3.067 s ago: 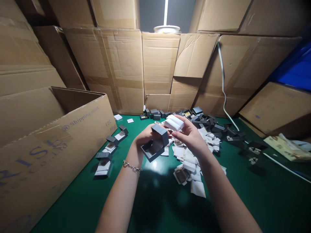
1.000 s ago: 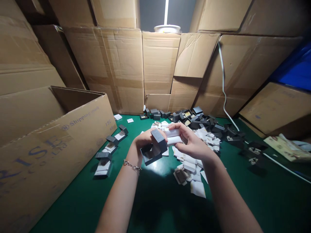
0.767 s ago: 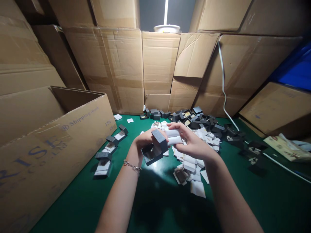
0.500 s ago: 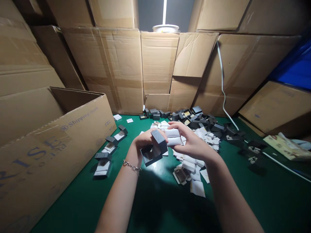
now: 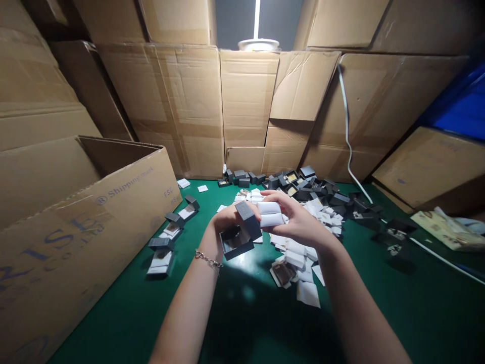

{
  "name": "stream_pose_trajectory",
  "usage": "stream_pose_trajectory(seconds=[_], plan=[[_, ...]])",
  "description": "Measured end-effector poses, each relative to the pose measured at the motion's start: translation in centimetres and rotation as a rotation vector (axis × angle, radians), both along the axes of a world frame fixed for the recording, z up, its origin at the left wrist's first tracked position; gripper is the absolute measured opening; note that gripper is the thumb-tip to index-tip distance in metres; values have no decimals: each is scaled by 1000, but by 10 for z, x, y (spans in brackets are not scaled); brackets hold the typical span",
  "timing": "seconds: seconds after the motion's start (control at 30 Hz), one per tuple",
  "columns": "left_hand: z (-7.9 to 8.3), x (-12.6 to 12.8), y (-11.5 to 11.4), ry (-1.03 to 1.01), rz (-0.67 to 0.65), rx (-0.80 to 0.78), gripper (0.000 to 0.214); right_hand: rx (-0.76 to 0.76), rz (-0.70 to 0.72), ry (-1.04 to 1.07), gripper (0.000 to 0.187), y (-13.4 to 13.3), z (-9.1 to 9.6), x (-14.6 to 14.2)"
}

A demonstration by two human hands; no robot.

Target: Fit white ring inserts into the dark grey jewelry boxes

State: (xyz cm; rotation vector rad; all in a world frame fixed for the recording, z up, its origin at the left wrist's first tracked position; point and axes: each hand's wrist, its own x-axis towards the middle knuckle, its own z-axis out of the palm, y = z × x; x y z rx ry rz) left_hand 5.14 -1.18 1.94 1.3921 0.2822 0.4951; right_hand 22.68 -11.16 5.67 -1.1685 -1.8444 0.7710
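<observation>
My left hand (image 5: 226, 218) is closed around a small dark grey hinged jewellery box (image 5: 237, 243), its lid tilted up and its hollow inside facing me. Just to the right, my right hand (image 5: 297, 217) grips a white padded insert (image 5: 270, 214) with two rounded rolls between thumb and fingers. The insert is close to the raised lid; whether they touch, I cannot tell. Below and behind my right hand spreads a pile of white inserts (image 5: 295, 258). Some fingertips of my left hand are hidden behind the box.
At left stands a large open carton (image 5: 125, 202), with several open boxes holding white inserts (image 5: 161, 260) beside it. Dark boxes (image 5: 314, 189) are heaped at the back right. A white cable (image 5: 346, 126) runs down to the green table (image 5: 242, 323). Stacked cartons (image 5: 189, 101) wall the back.
Both hands stay almost in place. The white insert has turned slightly in my right hand, and my left wrist has shifted a little to the right.
</observation>
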Motion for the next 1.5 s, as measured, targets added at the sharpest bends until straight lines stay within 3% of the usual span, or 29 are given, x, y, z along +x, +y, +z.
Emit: stream_pose_trajectory(seconds=[0.13, 0.5, 0.63, 0.77, 0.87, 0.97, 1.03, 1.13, 1.27, 1.5], plan=[[-4, 2, 0, -44, -17, -4, 49, -33, 28, 31, 45, 1, 0, 1], [10, 3, -16, -29, 31, -54, 39, -48, -47, -55, 41, -1, 5, 0], [17, 9, -17, 65, 71, -123, 38, -161, -149, -60, 58, 2, 3, 1], [22, 15, -21, 71, 138, -141, 37, -180, -293, -154, 75, 7, -5, 13], [21, 19, -21, 24, 156, -33, 34, -175, -474, -257, 60, 15, -14, 26], [18, 24, -20, 34, 160, 49, 32, -217, -598, -136, 35, 21, -19, 30], [18, 27, -20, 60, 163, 87, 30, -314, -569, 59, 30, 23, -17, 26], [19, 30, -23, 95, 151, 191, 24, -465, -504, 285, 38, 21, -9, 13], [22, 32, -27, 79, 114, 350, 12, -434, -412, 300, 47, 18, -8, 8], [22, 37, -29, 141, 135, 545, 18, -475, -289, 510, 47, 19, -13, 13]])
